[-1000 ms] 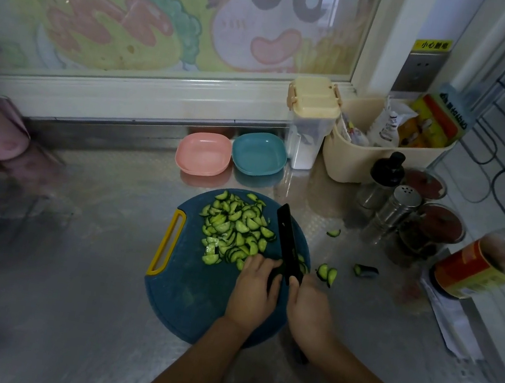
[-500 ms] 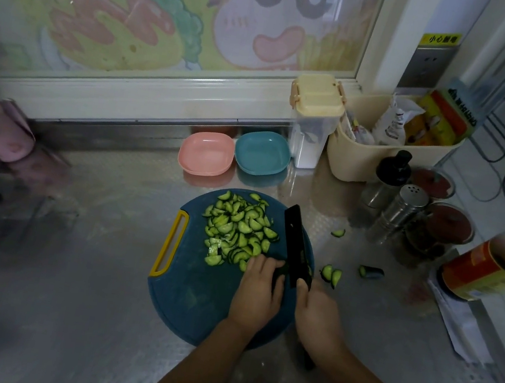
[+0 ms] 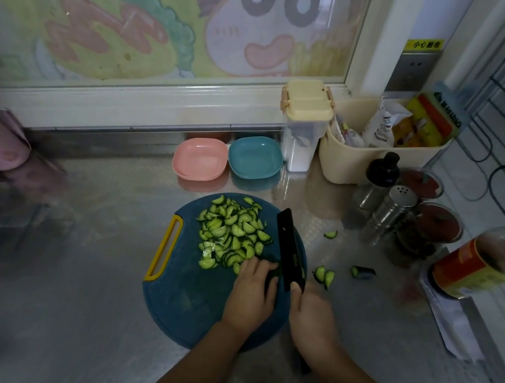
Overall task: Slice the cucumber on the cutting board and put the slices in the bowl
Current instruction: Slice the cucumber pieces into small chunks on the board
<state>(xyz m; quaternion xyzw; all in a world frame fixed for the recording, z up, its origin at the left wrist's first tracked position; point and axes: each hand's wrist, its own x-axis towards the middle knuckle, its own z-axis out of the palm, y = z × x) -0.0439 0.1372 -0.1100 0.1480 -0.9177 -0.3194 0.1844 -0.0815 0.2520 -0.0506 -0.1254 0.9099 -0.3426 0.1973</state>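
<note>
Mid-frame, slicing is nearly finishing: left hand is pinching the cucumber stub, right hand is gripping the knife — bowls above are waiting empty.

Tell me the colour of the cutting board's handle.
The handle is yellow, on a dark blue cutting board; the head view shows it best.

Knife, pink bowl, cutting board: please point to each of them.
knife (image 3: 290,250), head view, middle of the black blade.
pink bowl (image 3: 200,159), head view, bare inner bottom.
cutting board (image 3: 191,300), head view, bare blue surface.
</note>
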